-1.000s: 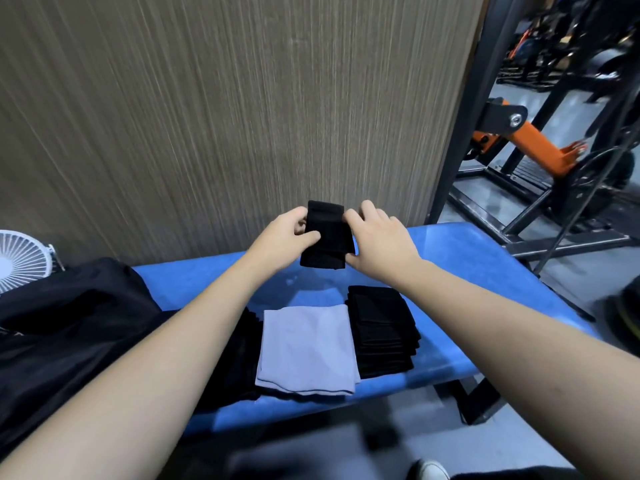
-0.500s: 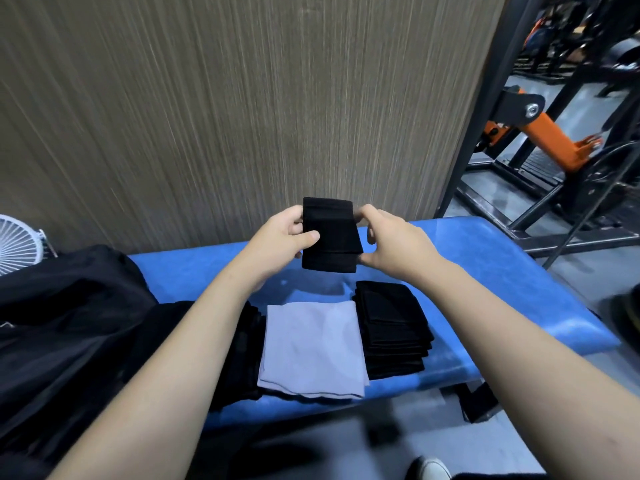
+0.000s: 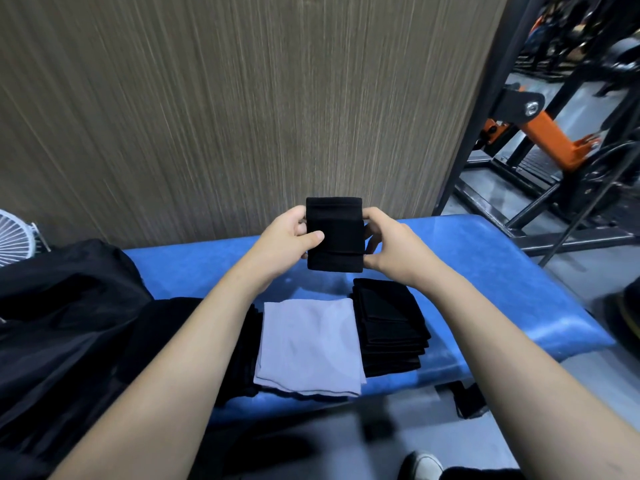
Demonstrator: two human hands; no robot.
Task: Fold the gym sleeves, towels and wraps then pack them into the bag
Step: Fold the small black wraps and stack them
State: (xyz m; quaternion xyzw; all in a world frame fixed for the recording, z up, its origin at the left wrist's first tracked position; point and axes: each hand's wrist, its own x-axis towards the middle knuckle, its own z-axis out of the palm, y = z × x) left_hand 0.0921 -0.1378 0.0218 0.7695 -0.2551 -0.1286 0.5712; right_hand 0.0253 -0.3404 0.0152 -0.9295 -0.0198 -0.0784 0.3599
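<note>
A folded black sleeve (image 3: pixel 337 233) is held upright in the air above the blue bench (image 3: pixel 485 271). My left hand (image 3: pixel 289 242) grips its left edge, thumb across the front. My right hand (image 3: pixel 393 245) pinches its right edge. Below them on the bench lies a stack of folded black sleeves (image 3: pixel 389 325), and to its left a folded pale grey towel (image 3: pixel 310 346). More black cloth (image 3: pixel 166 327) lies left of the towel, partly under my left forearm. A black bag (image 3: pixel 59 327) fills the left side.
A wood-grain wall panel (image 3: pixel 242 116) rises right behind the bench. A white fan (image 3: pixel 15 237) peeks in at the far left. Black and orange gym machine frames (image 3: pixel 540 133) stand at the right. A shoe (image 3: pixel 420 464) shows on the floor below.
The folded black sleeve has been squared up and turned flat toward me. My right hand slid from its top to its right edge. The view shifted slightly.
</note>
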